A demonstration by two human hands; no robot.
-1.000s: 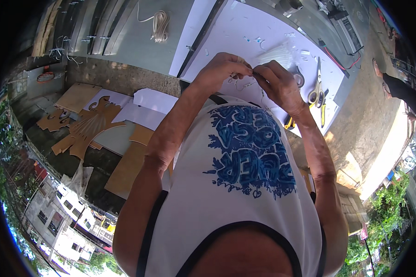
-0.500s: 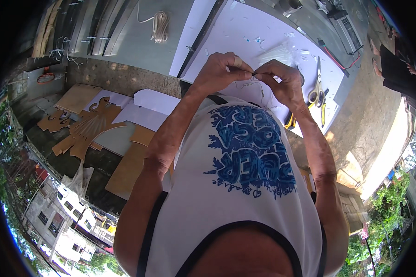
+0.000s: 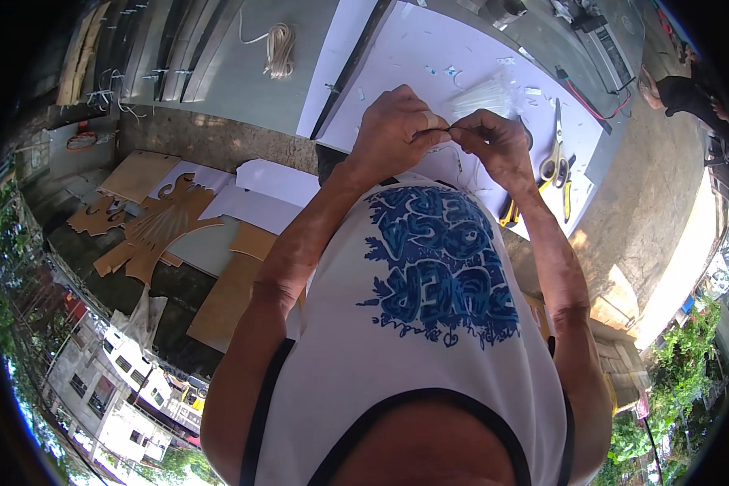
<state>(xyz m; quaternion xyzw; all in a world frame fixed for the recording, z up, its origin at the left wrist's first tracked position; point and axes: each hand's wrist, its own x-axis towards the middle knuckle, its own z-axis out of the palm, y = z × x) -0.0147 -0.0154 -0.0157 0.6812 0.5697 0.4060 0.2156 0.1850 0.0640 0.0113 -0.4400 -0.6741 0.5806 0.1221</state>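
Above the far edge of my shirt, my left hand [image 3: 393, 134] and my right hand [image 3: 498, 146] meet at the fingertips. Both are closed in a pinch on a small dark wire-like piece [image 3: 450, 128], too small to make out fully. A beige band wraps one finger of the left hand. Below the hands a thin pale wire [image 3: 460, 166] hangs or lies in loops; its link to the pinched piece is hidden. Just beyond them, a bundle of clear thin plastic strips [image 3: 482, 99] rests on the white sheet [image 3: 405, 57].
Scissors [image 3: 556, 166] and a yellow-black hand tool [image 3: 568, 190] lie right of my right hand. A boxy device [image 3: 607, 55] with red and black leads stands far right. Coiled cord [image 3: 279, 53] lies far left; brown cut-out boards [image 3: 166, 219] sit lower left. Another person [image 3: 688, 95] is at right.
My left hand has turned, with its back more to view and its fingers curled further over the pinch. My right fingers have shifted slightly. The person at far right has moved.
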